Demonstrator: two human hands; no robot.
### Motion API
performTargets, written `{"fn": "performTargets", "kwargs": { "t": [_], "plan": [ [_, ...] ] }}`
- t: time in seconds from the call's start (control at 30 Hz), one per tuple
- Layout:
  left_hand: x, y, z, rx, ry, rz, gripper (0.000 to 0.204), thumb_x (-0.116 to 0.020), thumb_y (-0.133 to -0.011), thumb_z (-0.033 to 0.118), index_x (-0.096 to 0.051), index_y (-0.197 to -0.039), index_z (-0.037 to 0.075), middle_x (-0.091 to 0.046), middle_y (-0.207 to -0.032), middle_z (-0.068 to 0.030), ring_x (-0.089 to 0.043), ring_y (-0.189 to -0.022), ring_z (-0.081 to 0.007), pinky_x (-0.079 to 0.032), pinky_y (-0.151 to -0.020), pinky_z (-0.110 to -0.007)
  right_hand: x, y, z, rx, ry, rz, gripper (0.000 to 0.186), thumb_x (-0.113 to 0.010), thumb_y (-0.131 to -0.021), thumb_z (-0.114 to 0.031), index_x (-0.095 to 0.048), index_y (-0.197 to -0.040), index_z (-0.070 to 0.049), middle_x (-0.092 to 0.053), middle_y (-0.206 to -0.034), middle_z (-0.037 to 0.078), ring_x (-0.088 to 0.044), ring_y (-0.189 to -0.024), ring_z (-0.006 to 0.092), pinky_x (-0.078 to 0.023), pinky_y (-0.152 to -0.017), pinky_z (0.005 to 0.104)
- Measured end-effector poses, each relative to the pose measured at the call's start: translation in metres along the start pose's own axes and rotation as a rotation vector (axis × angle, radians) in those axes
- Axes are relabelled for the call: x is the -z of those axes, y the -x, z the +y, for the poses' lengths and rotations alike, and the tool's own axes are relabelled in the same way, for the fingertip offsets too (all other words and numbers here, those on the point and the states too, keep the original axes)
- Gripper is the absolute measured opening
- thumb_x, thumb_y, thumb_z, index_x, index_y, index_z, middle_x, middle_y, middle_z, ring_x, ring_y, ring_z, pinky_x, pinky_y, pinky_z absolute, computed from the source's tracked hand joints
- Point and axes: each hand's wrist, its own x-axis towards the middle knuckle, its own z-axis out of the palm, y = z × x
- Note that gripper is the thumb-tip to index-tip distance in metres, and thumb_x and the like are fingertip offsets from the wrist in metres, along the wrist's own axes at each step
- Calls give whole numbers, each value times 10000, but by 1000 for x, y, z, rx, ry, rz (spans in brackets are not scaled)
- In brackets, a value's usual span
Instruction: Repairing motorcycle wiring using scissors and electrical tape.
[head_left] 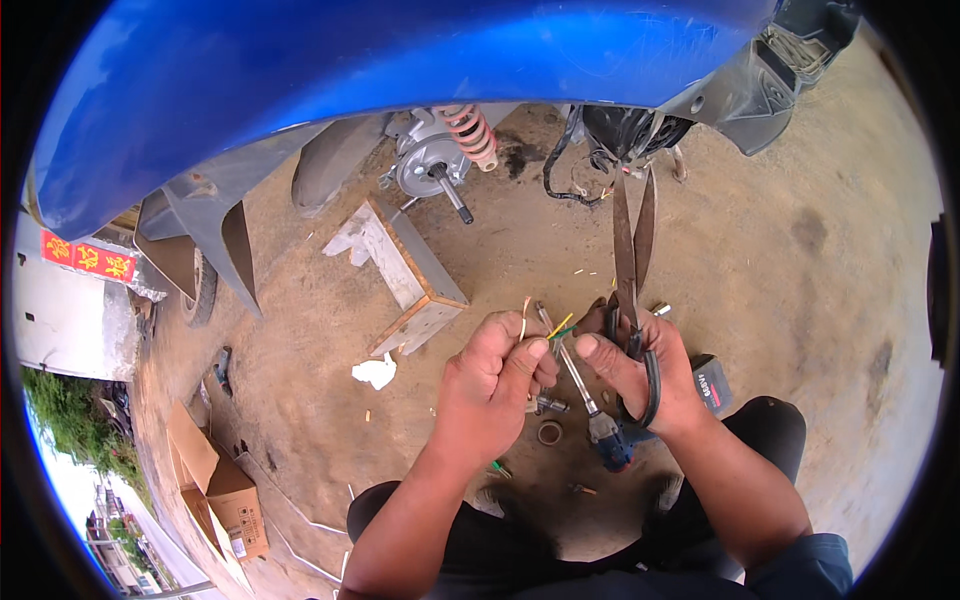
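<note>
My left hand (490, 385) pinches short coloured wires (560, 327), yellow, green and pale, between thumb and fingers. My right hand (650, 375) grips large rusty scissors with black handles (625, 250), blades pointing up and slightly apart; its thumb is close to the wire ends. Beneath both hands a drill (610, 440) with a long socket extension (575, 380) lies on the ground.
Above is a blue vehicle body panel (400, 50) with a hub (425, 170), pink spring (470, 130) and cable (555, 170). A wooden piece (420, 320), cardboard box (230, 505), tape roll (549, 433) and dark case (710, 383) sit on the concrete floor (820, 300).
</note>
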Motion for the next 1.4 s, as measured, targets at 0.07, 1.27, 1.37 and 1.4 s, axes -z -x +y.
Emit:
{"fn": "performTargets", "kwargs": {
  "t": [0.07,1.27,1.37,1.4],
  "plan": [
    [-7,3,-2,12,10,-59,112,-545,-1068,93,-594,-1079,-8,-665,-801,-59,-603,-709,-119,-515,-680,-277,-2,0,0,17,-37,-10,158,-720,-974,-103,-628,-868,-31,-573,-723,-59,-477,-677,27,-420,-591,245],
    [8,0,-14,102,517,83,50,-726,-941,7,-686,-953,35,-694,-824,-53,-602,-648,-113,-451,-559,-251,11,-6,17,254,871,-242,488,-833,-764,-219,-538,-1036,59,-621,-1022,272,-615,-986,482,-508,-827,510],
    [6,-1,-12,85,411,107,82,-742,-911,-34,-681,-917,22,-691,-793,-51,-613,-651,-105,-493,-587,-256,10,-4,19,228,884,-250,492,-826,-774,-219,-535,-1051,64,-623,-1014,273,-621,-993,474,-513,-841,509],
    [5,0,-12,67,354,126,84,-746,-909,-32,-679,-908,18,-690,-784,-52,-614,-647,-103,-510,-604,-255,9,-4,18,228,882,-248,492,-826,-774,-219,-535,-1051,64,-623,-1014,273,-621,-993,474,-513,-841,509]
  ]
}}
